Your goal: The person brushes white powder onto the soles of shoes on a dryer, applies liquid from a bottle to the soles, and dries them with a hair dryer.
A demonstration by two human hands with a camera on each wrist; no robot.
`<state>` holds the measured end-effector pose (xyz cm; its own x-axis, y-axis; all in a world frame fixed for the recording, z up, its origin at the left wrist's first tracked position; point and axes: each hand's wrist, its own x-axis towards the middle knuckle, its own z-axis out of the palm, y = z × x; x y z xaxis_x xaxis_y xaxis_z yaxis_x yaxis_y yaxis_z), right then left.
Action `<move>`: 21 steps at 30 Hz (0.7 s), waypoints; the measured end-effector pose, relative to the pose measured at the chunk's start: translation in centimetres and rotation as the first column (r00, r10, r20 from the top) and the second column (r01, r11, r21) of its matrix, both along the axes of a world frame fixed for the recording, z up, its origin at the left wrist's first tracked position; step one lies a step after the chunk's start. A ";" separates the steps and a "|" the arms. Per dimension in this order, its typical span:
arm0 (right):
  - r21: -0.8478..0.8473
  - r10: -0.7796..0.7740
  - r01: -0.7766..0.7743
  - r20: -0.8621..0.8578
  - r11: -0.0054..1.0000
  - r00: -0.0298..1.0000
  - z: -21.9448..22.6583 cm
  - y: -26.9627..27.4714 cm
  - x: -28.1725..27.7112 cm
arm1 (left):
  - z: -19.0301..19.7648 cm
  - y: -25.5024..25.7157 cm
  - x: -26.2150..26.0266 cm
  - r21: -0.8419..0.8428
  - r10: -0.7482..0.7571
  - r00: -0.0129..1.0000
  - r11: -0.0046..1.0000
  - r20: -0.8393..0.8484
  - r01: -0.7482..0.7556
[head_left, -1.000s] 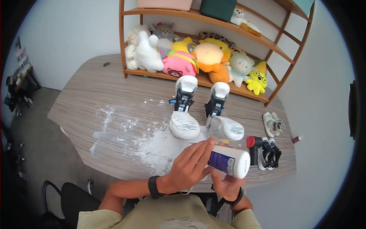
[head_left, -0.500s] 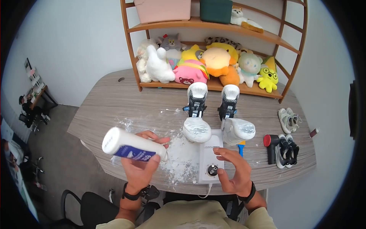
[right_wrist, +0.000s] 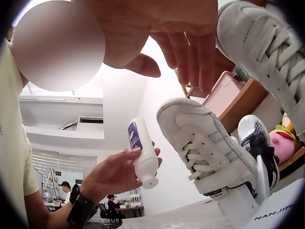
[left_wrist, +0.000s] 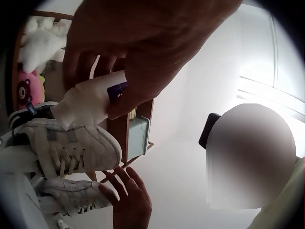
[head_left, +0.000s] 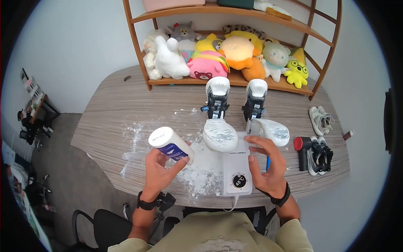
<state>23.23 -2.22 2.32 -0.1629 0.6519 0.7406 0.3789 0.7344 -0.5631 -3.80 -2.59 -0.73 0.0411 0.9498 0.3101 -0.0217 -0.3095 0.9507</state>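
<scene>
My left hand (head_left: pixel 158 178) grips a white squeeze bottle (head_left: pixel 181 143) with a purple label, tipped so its narrow cap points down in the right wrist view. Just right of it, a white lace-up shoe (head_left: pixel 220 135) is mounted on a white shoe dryer (head_left: pixel 237 161), sole toward me. A second white shoe (head_left: pixel 276 132) is mounted beside it, leaning to the right. My right hand (head_left: pixel 270 166) holds nothing; its fingers are apart and slightly bent near that shoe. The dryer's round dial (head_left: pixel 239 181) reads 48°C.
White powder (head_left: pixel 201 178) is scattered left of the dryer. Two black-and-white shoes (head_left: pixel 217 101) stand behind, before a shelf of plush toys (head_left: pixel 208 65). A blue handle (head_left: pixel 268 164), a black gun-shaped device (head_left: pixel 303 157) and more shoes (head_left: pixel 319 155) lie to the right.
Both hands were at the bottle; the right hand has let go. My left hand carried the bottle left, then back right toward the dryer. The right-hand white shoe now leans further right.
</scene>
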 end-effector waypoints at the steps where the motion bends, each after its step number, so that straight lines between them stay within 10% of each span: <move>1: 0.025 -0.008 0.007 0.013 1.000 1.000 0.1 0.3 -0.1 | 0.2 0.1 -0.1 0.036 -0.013 0.998 0.999 0.062 0.011; 15: 0.057 0.103 -0.113 0.146 0.992 0.984 0.6 2.6 -1.7 | 4.4 -1.0 2.6 0.373 -0.144 0.937 0.928 0.319 0.015; 21: 0.059 0.116 -0.128 0.177 0.990 0.977 0.2 3.0 -1.7 | 5.5 -1.3 4.9 0.342 -0.037 0.990 0.936 -0.140 0.084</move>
